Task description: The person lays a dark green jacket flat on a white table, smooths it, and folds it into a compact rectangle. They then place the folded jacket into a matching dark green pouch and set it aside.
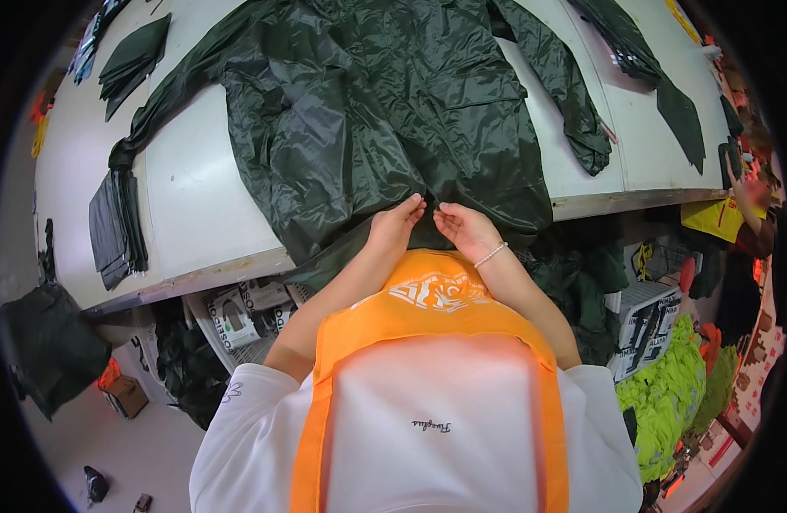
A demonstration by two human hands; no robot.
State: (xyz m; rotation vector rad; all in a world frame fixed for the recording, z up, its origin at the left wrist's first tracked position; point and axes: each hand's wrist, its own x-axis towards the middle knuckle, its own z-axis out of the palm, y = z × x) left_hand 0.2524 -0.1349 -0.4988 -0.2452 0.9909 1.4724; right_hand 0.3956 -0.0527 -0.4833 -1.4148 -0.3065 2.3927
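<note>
Dark green jacket (359, 111) spread on white table (201, 184)

The jacket lies directly in front of the person, its body across the near part of the table. The hem reaches past the front edge and hangs partly below it. One sleeve (175, 94) extends to the left; the other sleeve (573, 120) extends to the right.

Left hand (397, 224): positioned at the bottom of the jacket front. Thumb and forefinger are pinched together on the cloth, remaining fingers curled.

Right hand (466, 231): positioned just beside the left, with a small gap between the fingertips. Thumb and forefinger are likewise closed on the hem. A bracelet (492, 255) encircles the wrist. The exact part gripped by each hand is too small to tell.

Surrounding items: a folded dark stack (117, 231) rests at the left front of the table. A second stack (135, 64) lies farther back. Dark folded cloth (680, 120) lies at the right. Below the table, a white basket (207, 329) holds packages (233, 318). A yellow-green pile (667, 402) is at lower right. The wearer's apron (436, 318) is orange.
</note>
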